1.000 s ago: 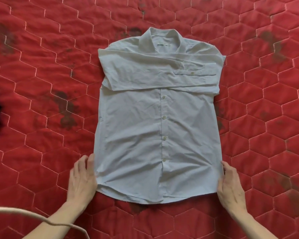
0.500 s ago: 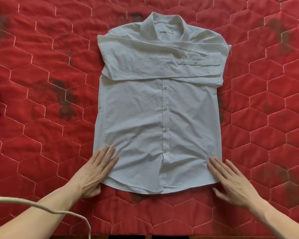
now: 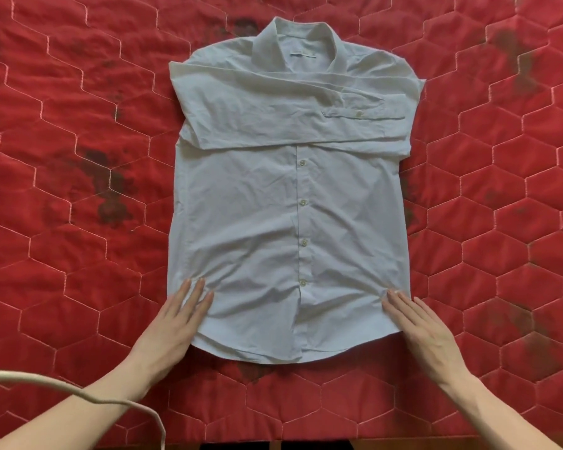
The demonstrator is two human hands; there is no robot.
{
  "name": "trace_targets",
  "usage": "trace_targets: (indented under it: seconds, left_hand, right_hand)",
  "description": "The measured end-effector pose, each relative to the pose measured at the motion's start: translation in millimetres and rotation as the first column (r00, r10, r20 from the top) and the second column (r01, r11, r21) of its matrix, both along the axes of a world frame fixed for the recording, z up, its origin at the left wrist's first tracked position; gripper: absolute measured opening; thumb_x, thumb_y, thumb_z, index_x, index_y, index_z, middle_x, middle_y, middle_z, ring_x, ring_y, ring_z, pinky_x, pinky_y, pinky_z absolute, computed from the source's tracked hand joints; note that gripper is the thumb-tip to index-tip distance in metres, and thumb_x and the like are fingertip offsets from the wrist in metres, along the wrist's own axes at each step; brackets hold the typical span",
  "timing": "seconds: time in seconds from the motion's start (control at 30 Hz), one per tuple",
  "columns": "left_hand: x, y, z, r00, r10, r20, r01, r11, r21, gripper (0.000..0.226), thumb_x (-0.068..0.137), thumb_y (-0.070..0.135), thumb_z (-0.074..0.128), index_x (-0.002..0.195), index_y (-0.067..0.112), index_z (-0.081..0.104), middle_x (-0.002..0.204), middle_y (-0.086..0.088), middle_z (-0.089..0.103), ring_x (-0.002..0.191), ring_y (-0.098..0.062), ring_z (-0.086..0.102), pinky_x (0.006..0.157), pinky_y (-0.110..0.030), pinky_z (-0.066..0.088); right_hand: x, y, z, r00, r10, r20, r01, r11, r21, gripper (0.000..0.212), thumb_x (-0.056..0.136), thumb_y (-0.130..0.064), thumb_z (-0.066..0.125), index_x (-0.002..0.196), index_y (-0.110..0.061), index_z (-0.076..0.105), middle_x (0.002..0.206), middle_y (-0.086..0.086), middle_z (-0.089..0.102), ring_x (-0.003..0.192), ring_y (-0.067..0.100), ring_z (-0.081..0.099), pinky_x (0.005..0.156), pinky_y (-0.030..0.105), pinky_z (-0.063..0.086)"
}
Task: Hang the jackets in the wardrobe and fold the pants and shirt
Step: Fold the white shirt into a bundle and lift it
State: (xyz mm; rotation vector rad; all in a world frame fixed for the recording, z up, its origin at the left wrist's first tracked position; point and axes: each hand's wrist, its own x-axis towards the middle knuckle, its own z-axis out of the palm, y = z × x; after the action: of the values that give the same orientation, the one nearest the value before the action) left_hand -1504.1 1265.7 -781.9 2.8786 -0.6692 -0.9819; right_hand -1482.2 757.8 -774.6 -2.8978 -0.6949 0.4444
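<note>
A pale blue button-up shirt (image 3: pixel 273 222) lies face up on the red quilted bed cover (image 3: pixel 78 157), collar at the far end. Both sleeves are folded across the chest, one cuff on top at the right. My left hand (image 3: pixel 176 319) lies flat with straight fingers on the shirt's lower left corner. My right hand (image 3: pixel 420 326) lies flat with straight fingers on the lower right corner. Neither hand grips the cloth. The hem curves between the two hands.
A white cord (image 3: pixel 78 394) crosses over my left forearm at the bottom left. The cover carries dark floral patches (image 3: pixel 111 190) and runs to the bed's near edge (image 3: pixel 273 444).
My hands moved from beside the shirt's lower edges onto the cloth and now press on both bottom corners. The view has shifted slightly closer to the shirt.
</note>
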Motion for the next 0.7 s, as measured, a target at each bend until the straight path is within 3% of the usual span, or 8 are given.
trace_targets:
  seconds: [0.13, 0.2, 0.3, 0.37, 0.47, 0.53, 0.63, 0.7]
  left_hand:
    - [19, 24, 16, 0.99, 0.113, -0.079, -0.127, 0.968, -0.216, 0.096, 0.072, -0.01, 0.026, 0.163, 0.019, 0.028, 0.172, -0.001, 0.017, 0.16, -0.028, 0.016, 0.127, -0.039, 0.026]
    - [39, 31, 27, 0.95, 0.241, -0.199, -0.288, 0.921, -0.262, 0.078, 0.089, -0.011, 0.042, 0.158, 0.026, 0.042, 0.165, 0.009, 0.034, 0.155, -0.019, 0.033, 0.125, -0.027, 0.026]
    - [77, 32, 44, 0.859, 0.408, -0.308, -0.48, 0.851, -0.214, 0.05, 0.101, 0.005, 0.054, 0.137, 0.037, 0.067, 0.133, 0.024, 0.067, 0.126, -0.006, 0.064, 0.106, -0.021, 0.045]
    - [104, 33, 52, 0.763, 0.537, -0.359, -0.635, 0.725, -0.267, 0.041, 0.101, 0.01, 0.057, 0.113, 0.043, 0.079, 0.098, 0.03, 0.076, 0.095, 0.005, 0.07, 0.083, -0.016, 0.052]
    - [141, 36, 50, 0.594, 0.721, -0.358, -0.8, 0.479, -0.362, 0.028, 0.1, 0.019, 0.064, 0.096, 0.038, 0.084, 0.086, 0.025, 0.076, 0.083, 0.008, 0.068, 0.075, -0.023, 0.051]
    - [163, 36, 41, 0.5, 0.793, -0.348, -0.838, 0.342, -0.425, 0.022, 0.099, 0.018, 0.069, 0.087, 0.028, 0.084, 0.078, 0.017, 0.075, 0.072, 0.003, 0.064, 0.067, -0.026, 0.049]
    - [196, 32, 30, 0.351, 0.841, -0.412, -0.853, 0.106, -0.511, 0.01, 0.093, 0.029, 0.078, 0.086, 0.025, 0.084, 0.085, 0.002, 0.081, 0.072, 0.001, 0.071, 0.062, -0.016, 0.055]
    - [213, 31, 20, 0.293, 0.863, -0.411, -0.839, 0.026, -0.544, 0.022, 0.089, 0.044, 0.078, 0.086, 0.023, 0.083, 0.077, 0.004, 0.079, 0.065, -0.001, 0.069, 0.055, -0.017, 0.054]
  right_hand:
    - [24, -17, 13, 0.989, -0.048, -0.141, 0.064, 0.992, 0.11, 0.056, 0.073, 0.022, 0.077, 0.121, -0.006, 0.077, 0.136, 0.011, 0.069, 0.126, 0.034, 0.066, 0.115, 0.038, 0.033]
    - [43, -16, 26, 0.917, -0.22, -0.332, 0.3, 0.93, 0.213, 0.05, 0.076, 0.02, 0.079, 0.114, -0.011, 0.08, 0.123, 0.005, 0.076, 0.116, 0.026, 0.072, 0.107, 0.027, 0.041]
    - [71, -11, 40, 0.758, -0.388, -0.524, 0.582, 0.766, 0.274, 0.033, 0.092, 0.004, 0.073, 0.106, -0.025, 0.081, 0.101, -0.013, 0.081, 0.093, 0.004, 0.074, 0.086, 0.017, 0.052]
    - [90, -8, 39, 0.712, -0.434, -0.552, 0.658, 0.685, 0.311, 0.016, 0.098, -0.012, 0.07, 0.1, -0.021, 0.083, 0.095, -0.019, 0.077, 0.087, 0.003, 0.069, 0.082, 0.025, 0.051]
    - [125, 7, 41, 0.664, -0.53, -0.528, 0.745, 0.536, 0.398, 0.026, 0.104, -0.033, 0.059, 0.084, -0.027, 0.075, 0.08, -0.023, 0.067, 0.076, 0.0, 0.057, 0.07, 0.021, 0.045]
    - [149, 18, 37, 0.657, -0.594, -0.465, 0.751, 0.461, 0.472, 0.037, 0.104, -0.04, 0.054, 0.069, -0.03, 0.055, 0.066, -0.02, 0.047, 0.065, 0.004, 0.041, 0.058, 0.019, 0.034]
    - [184, 30, 25, 0.654, -0.678, -0.336, 0.733, 0.459, 0.501, 0.036, 0.11, -0.036, 0.048, 0.075, -0.025, 0.049, 0.063, -0.014, 0.041, 0.06, 0.005, 0.037, 0.058, 0.025, 0.033]
    - [206, 35, 16, 0.639, -0.722, -0.265, 0.734, 0.471, 0.489, 0.03, 0.111, -0.035, 0.045, 0.083, -0.029, 0.052, 0.063, -0.011, 0.052, 0.058, 0.009, 0.047, 0.062, 0.031, 0.038]
